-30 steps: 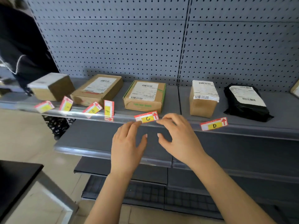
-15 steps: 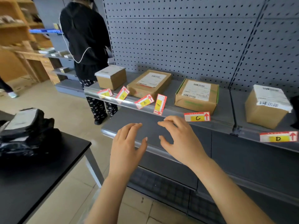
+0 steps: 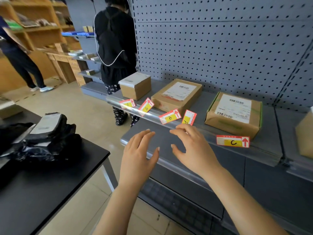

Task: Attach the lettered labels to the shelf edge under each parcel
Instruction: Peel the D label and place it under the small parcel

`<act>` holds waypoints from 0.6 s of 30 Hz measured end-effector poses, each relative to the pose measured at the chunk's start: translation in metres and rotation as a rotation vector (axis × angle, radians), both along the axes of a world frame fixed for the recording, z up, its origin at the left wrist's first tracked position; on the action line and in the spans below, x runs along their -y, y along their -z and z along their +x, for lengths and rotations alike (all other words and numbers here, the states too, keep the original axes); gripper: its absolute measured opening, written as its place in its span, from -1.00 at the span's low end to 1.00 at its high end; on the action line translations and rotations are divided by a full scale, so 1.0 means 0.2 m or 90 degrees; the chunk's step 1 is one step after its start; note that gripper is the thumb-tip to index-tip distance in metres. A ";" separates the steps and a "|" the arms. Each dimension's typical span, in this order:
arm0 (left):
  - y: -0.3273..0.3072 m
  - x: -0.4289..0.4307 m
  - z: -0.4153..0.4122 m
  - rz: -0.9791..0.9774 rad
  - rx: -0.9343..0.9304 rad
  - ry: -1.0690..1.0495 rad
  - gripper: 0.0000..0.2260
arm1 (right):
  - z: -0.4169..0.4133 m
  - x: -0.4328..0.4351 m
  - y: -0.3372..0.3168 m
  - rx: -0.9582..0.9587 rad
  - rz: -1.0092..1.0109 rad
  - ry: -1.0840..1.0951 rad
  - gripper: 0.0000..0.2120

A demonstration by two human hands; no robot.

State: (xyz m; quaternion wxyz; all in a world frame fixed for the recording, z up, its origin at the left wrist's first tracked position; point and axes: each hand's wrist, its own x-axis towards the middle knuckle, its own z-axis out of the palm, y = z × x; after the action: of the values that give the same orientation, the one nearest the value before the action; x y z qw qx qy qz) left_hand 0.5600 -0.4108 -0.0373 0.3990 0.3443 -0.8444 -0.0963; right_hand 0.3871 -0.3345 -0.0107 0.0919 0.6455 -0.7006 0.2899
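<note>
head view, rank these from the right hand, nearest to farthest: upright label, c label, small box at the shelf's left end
1. upright label, just past the right hand, by its fingers.
2. C label, off to its right.
3. small box, far left and back.

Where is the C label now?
Head view, right of centre: the C label sits on the shelf edge under the green-taped parcel, right of the right hand.

Left hand just short of shelf edge, right hand fingertips at it; both palms down, fingers loosely spread.
</note>
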 end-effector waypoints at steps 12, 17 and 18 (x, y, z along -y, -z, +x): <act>0.05 -0.31 -0.19 0.010 -0.035 0.121 -0.60 | -0.09 -0.47 0.04 -0.023 -0.013 0.119 -0.61; 0.01 -0.57 -0.42 0.016 -0.030 0.240 -0.60 | -0.19 -0.87 -0.01 -0.030 -0.032 0.246 -0.62; 0.00 -0.64 -0.48 0.012 -0.025 0.270 -0.61 | -0.21 -0.96 -0.01 -0.027 -0.032 0.273 -0.62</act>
State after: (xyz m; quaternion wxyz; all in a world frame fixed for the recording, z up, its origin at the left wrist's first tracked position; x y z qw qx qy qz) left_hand 0.4641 -0.2832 -0.0374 0.3829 0.1609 -0.8890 -0.1929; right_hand 0.3450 -0.1431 -0.0082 0.1828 0.4849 -0.8124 0.2674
